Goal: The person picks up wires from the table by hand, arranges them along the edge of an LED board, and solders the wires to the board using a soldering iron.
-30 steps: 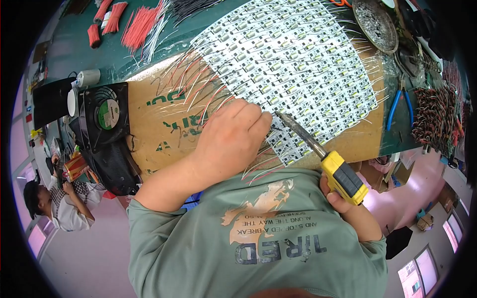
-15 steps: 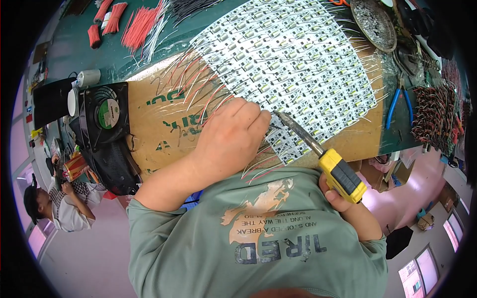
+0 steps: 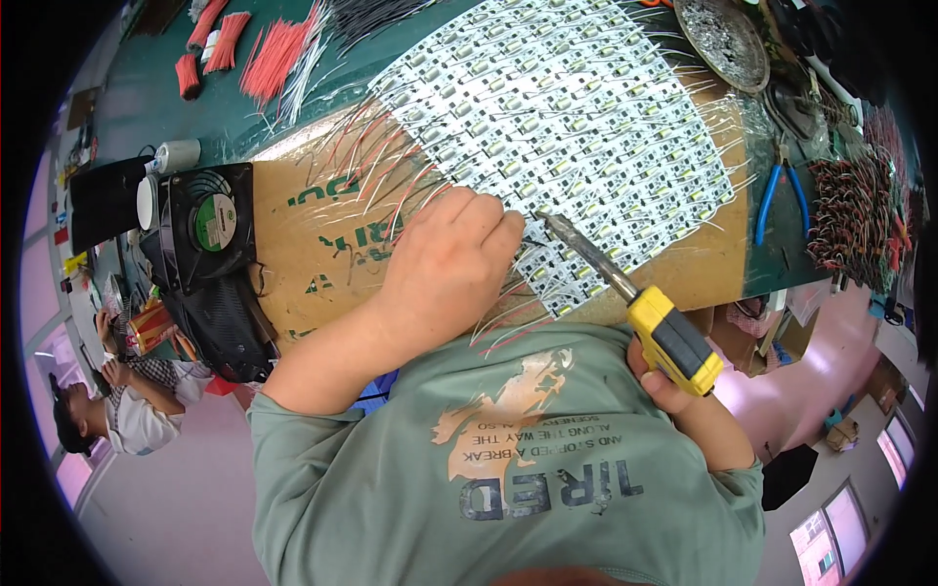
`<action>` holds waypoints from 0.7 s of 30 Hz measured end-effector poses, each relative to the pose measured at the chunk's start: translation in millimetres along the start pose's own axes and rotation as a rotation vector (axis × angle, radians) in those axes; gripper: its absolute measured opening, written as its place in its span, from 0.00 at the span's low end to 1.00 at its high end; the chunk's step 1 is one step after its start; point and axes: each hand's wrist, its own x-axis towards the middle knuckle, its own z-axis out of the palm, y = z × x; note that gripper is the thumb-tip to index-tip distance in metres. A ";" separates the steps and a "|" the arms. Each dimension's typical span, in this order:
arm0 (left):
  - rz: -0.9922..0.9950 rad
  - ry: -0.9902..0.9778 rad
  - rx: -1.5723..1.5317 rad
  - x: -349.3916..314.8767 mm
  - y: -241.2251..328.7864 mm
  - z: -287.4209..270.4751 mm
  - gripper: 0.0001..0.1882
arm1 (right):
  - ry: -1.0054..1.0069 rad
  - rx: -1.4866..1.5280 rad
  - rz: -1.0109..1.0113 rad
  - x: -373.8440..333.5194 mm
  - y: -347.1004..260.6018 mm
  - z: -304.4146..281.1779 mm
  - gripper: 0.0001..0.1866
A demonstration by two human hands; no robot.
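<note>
My right hand (image 3: 667,389) is wrapped round the yellow and black handle of a soldering iron (image 3: 674,340). The iron's tip reaches up and left to the lower left part of a large panel of white circuit boards (image 3: 576,137), which carries rows of small components and short wires. Just left of that tip, my left hand (image 3: 451,256) is closed in a pinch over the panel's edge. A thin black wire (image 3: 533,241) shows at its fingertips, though the fingers hide most of the grip. Red and white wires (image 3: 386,176) stick out along the panel's left side.
Under the panel lies a brown cardboard sheet (image 3: 322,264). A black fan (image 3: 207,225) stands at left. Bundles of red wire (image 3: 269,63) lie at the back; blue-handled pliers (image 3: 782,200), a round metal dish (image 3: 723,44) and a wire heap (image 3: 860,220) are at right. Another person (image 3: 137,405) sits far left.
My left hand has shifted slightly left. The iron's tip has moved slightly up and left, close to the same spot on the panel. The other person's arms have moved.
</note>
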 end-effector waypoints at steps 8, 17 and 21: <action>-0.013 -0.016 0.018 0.6 2.4 0.0 0.14 | 0.026 -0.012 0.031 -3.2 8.5 7.6 0.11; -0.008 -0.011 0.018 2.6 2.2 0.8 0.14 | -0.034 -0.113 -0.016 -8.1 19.4 5.4 0.12; -0.008 -0.006 0.007 1.3 1.9 0.2 0.14 | 0.046 0.057 0.029 -8.5 12.5 8.7 0.12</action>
